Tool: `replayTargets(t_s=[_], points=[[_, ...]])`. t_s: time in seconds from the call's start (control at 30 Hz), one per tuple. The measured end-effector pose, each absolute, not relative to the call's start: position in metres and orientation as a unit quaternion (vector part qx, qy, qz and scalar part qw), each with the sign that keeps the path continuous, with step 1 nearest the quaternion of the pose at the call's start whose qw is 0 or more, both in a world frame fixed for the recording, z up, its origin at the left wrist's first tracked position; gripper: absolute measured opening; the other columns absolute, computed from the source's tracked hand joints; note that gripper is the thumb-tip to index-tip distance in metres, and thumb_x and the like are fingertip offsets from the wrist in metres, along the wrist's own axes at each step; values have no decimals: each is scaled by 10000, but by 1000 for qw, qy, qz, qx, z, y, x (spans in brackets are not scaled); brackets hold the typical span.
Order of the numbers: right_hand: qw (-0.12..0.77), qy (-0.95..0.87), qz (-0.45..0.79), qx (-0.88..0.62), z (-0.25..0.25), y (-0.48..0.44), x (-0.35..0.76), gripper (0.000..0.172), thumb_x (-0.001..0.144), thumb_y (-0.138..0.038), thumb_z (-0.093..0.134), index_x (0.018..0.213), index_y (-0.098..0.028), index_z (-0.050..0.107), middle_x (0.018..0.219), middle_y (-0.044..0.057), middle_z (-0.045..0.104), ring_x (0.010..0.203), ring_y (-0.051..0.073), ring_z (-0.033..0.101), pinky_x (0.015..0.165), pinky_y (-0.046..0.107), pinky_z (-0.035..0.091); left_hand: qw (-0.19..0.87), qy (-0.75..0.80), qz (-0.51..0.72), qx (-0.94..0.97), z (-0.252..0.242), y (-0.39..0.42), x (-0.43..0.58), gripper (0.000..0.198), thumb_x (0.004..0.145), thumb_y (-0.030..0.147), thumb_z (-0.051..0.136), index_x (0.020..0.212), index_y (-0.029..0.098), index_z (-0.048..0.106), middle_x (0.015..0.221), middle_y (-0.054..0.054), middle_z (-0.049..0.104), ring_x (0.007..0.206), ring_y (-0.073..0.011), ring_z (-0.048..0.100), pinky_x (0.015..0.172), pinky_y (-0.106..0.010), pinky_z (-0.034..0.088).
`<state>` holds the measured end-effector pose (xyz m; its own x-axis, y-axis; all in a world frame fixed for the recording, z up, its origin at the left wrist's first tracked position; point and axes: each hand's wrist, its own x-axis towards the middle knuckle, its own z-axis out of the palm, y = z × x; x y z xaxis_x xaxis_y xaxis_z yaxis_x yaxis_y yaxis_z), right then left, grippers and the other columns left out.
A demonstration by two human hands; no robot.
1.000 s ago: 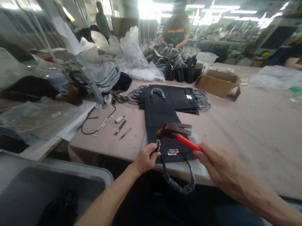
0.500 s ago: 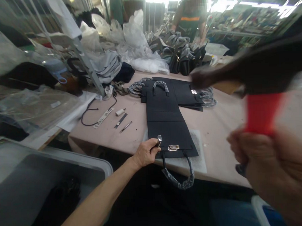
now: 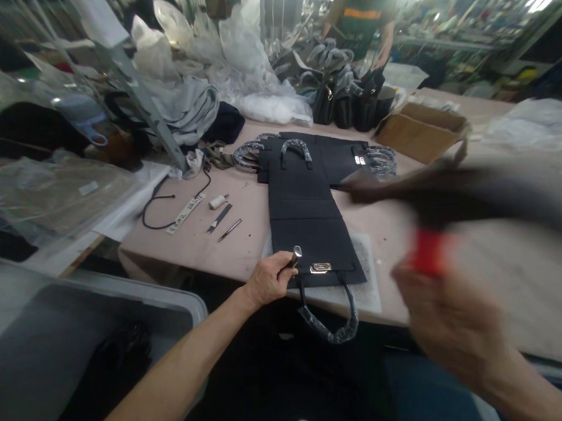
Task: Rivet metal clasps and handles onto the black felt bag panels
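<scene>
My left hand (image 3: 269, 279) is closed round a short metal punch (image 3: 296, 253), held upright near the lower left corner of a black bag panel (image 3: 305, 234). The punch's lower end is hidden by my fingers. To its right, a shiny metal lock plate (image 3: 321, 268) sits on the panel. A plastic-wrapped bag handle (image 3: 337, 336) hangs over the table's front edge. My right hand (image 3: 446, 309) grips a hammer (image 3: 441, 197) by its red handle, raised to the right of the panel; its dark head is smeared by motion. A pale slab (image 3: 371, 299) lies under the panel.
More black bag panels (image 3: 344, 155) with wrapped handles lie behind. Left of the panel are a thin metal rod (image 3: 230, 230), a dark strip (image 3: 219, 217) and a white cylinder (image 3: 218, 202). A cardboard box (image 3: 417, 133) stands behind at right; a grey bin (image 3: 196, 307) is front left.
The hammer in my right hand has moved left and downward towards the panel. My left hand still holds the punch in the same spot. The view has tilted down slightly.
</scene>
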<state>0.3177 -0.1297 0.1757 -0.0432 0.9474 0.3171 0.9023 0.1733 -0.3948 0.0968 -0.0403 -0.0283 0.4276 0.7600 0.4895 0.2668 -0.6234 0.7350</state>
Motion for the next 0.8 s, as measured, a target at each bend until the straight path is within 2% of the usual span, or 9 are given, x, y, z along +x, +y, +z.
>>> replayTargets(t_s=[0.1, 0.2, 0.37, 0.5, 0.57, 0.63, 0.7, 0.8], points=[[173, -761, 83, -620, 144, -126, 339, 393, 973, -507, 426, 686, -242, 470, 499, -2, 473, 383, 142, 350, 448, 308, 196, 281, 326, 420, 799, -29, -40, 97, 131, 916, 176, 536, 1013, 188, 622, 943, -70, 693, 883, -198, 687, 812, -304, 564], [153, -735, 101, -653, 132, -123, 359, 360, 966, -480, 425, 696, -243, 439, 491, -28, 456, 390, 141, 382, 455, 291, 219, 280, 321, 418, 802, -28, -40, 97, 135, 918, 172, 532, 1022, 187, 616, 954, -70, 690, 902, -201, 685, 820, -309, 559], [224, -699, 119, -669, 152, -126, 354, 383, 978, -486, 415, 679, -248, 434, 494, -36, 451, 406, 142, 425, 450, 280, 283, 286, 316, 415, 804, -27, -40, 98, 125, 926, 173, 531, 1018, 178, 614, 966, -76, 692, 915, -199, 687, 841, -314, 558], [305, -713, 88, -625, 162, -130, 332, 315, 1016, -417, 409, 779, -235, 509, 557, -25, 498, 436, 138, 447, 461, 277, 301, 280, 333, 410, 801, -31, -40, 97, 108, 924, 179, 538, 998, 183, 617, 987, -81, 695, 940, -207, 685, 858, -324, 558], [269, -748, 98, -599, 157, -129, 327, 316, 1011, -399, 387, 760, -239, 493, 525, -28, 469, 396, 134, 384, 441, 289, 246, 277, 336, 408, 802, -31, -40, 98, 87, 921, 182, 542, 973, 186, 611, 966, -78, 691, 923, -207, 685, 837, -319, 560], [196, -773, 113, -593, 150, -127, 329, 322, 984, -409, 398, 713, -244, 457, 501, -23, 458, 382, 133, 327, 445, 303, 188, 279, 330, 408, 804, -30, -41, 98, 89, 920, 177, 536, 975, 189, 606, 933, -67, 684, 894, -199, 685, 806, -307, 559], [158, -759, 132, -618, 144, -124, 338, 327, 966, -431, 420, 702, -242, 451, 515, -16, 478, 404, 137, 344, 463, 303, 189, 284, 326, 409, 804, -28, -41, 99, 115, 922, 171, 529, 1006, 194, 604, 932, -61, 681, 887, -193, 682, 797, -300, 557], [177, -695, 188, -672, 136, -120, 359, 380, 970, -496, 419, 697, -235, 459, 533, -23, 483, 450, 142, 423, 471, 278, 263, 289, 328, 411, 800, -28, -42, 99, 133, 921, 167, 530, 1027, 193, 607, 976, -69, 686, 925, -198, 679, 831, -312, 558]])
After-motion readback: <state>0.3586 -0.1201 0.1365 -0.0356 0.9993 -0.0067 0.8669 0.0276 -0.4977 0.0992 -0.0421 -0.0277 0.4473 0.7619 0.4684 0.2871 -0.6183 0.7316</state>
